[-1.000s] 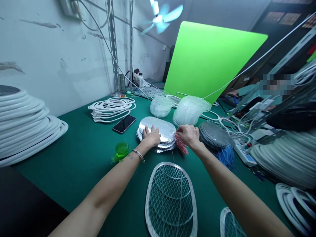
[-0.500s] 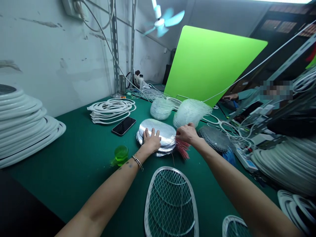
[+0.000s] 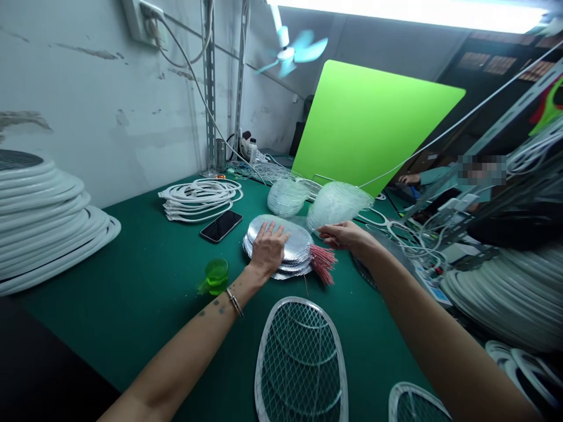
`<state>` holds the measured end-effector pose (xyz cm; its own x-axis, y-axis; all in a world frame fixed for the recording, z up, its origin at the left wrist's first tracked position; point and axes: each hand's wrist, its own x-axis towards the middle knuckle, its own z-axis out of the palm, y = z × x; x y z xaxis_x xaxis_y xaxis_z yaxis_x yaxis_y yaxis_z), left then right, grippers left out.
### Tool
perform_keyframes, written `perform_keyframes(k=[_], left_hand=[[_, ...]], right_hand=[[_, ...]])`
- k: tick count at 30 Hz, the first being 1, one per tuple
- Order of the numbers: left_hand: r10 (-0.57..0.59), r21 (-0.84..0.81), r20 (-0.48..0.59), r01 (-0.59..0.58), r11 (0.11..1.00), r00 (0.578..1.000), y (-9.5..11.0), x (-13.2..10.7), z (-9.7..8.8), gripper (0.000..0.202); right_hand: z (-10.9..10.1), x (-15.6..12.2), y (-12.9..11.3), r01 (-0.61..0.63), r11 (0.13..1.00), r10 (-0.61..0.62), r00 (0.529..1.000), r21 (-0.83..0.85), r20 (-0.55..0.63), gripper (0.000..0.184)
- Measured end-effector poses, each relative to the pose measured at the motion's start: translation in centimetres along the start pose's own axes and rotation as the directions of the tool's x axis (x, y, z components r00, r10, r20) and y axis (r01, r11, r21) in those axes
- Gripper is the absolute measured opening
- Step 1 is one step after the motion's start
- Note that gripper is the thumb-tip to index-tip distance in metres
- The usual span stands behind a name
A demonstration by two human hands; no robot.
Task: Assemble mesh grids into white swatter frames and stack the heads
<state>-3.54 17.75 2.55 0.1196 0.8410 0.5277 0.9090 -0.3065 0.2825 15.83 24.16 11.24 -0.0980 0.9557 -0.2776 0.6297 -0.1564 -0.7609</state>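
Observation:
My left hand [image 3: 269,249] lies flat on a stack of silver perforated oval mesh sheets [image 3: 295,239], fingers spread and holding nothing. A bundle of red wires [image 3: 323,264] sticks out from the stack's right edge. My right hand [image 3: 341,234] is open just above those wires, with its fingertips close to the stack. Beyond it sits a pile of transparent oval mesh pieces [image 3: 336,204], with a second pile [image 3: 287,197] to its left. My right forearm hides most of a grey mesh stack [image 3: 363,269].
An oval white-framed wire mesh [image 3: 301,363] lies near me on the green mat [image 3: 145,316]. A green cup [image 3: 216,275], a phone [image 3: 221,226] and white coiled frames [image 3: 200,199] stand left of the stack. A co-worker's arm [image 3: 411,179] shows beyond a green board [image 3: 373,123].
My right hand has let go of the stack's edge by the red wires and opened, and its forearm now covers the grey stack. My left hand has slid slightly across the silver stack.

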Motion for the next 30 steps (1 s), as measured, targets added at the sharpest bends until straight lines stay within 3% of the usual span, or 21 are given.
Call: perform_keyframes(k=[3, 5, 7, 9, 12, 14, 16, 19, 26, 30], left_hand=[[0.065, -0.013, 0.005, -0.065, 0.998, 0.998, -0.3, -0.6, -1.3, 0.047], [0.279, -0.054, -0.010, -0.279, 0.959, 0.960, -0.1, -1.5, -2.6, 0.044], [0.531, -0.111, -0.018, -0.530, 0.841, 0.847, 0.4, -3.3, -4.0, 0.040], [0.692, -0.177, 0.028, -0.678, 0.714, 0.721, 1.1, -6.1, -5.1, 0.040], [0.787, -0.283, 0.196, -0.735, 0.616, 0.585, 1.9, -11.1, -6.0, 0.050], [0.786, -0.330, 0.304, -0.715, 0.617, 0.538, 2.1, -14.1, -6.0, 0.059], [0.759, -0.352, 0.375, -0.675, 0.648, 0.533, 1.9, -16.1, -5.7, 0.065], [0.719, -0.368, 0.418, -0.620, 0.693, 0.555, 1.5, -17.3, -5.2, 0.071], [0.644, -0.410, 0.432, -0.499, 0.763, 0.631, 0.4, -17.3, -4.6, 0.068], [0.575, -0.462, 0.421, -0.380, 0.802, 0.701, 0.8, -17.0, -4.6, 0.059]], right_hand=[[0.4, -5.0, 1.7, -0.060, 0.957, 0.038, 0.996, 0.283, 0.081, 0.058], [1.6, -9.3, 3.8, -0.133, 0.850, 0.071, 0.988, 0.509, 0.139, 0.057], [3.7, -14.3, 6.2, -0.200, 0.706, 0.114, 0.979, 0.679, 0.170, 0.053], [6.6, -19.4, 8.7, -0.234, 0.626, 0.176, 0.972, 0.744, 0.157, 0.057], [11.3, -25.7, 11.9, -0.326, 0.491, 0.384, 0.913, 0.808, 0.135, 0.074], [13.9, -28.1, 13.4, -0.379, 0.409, 0.489, 0.859, 0.830, 0.152, 0.084], [15.8, -29.2, 14.3, -0.382, 0.367, 0.533, 0.834, 0.848, 0.145, 0.089], [17.2, -29.1, 14.4, -0.354, 0.341, 0.549, 0.827, 0.871, 0.121, 0.092], [17.8, -27.6, 14.2, -0.328, 0.360, 0.537, 0.838, 0.873, 0.094, 0.086], [17.9, -27.1, 14.5, -0.359, 0.335, 0.585, 0.804, 0.871, 0.106, 0.084]])
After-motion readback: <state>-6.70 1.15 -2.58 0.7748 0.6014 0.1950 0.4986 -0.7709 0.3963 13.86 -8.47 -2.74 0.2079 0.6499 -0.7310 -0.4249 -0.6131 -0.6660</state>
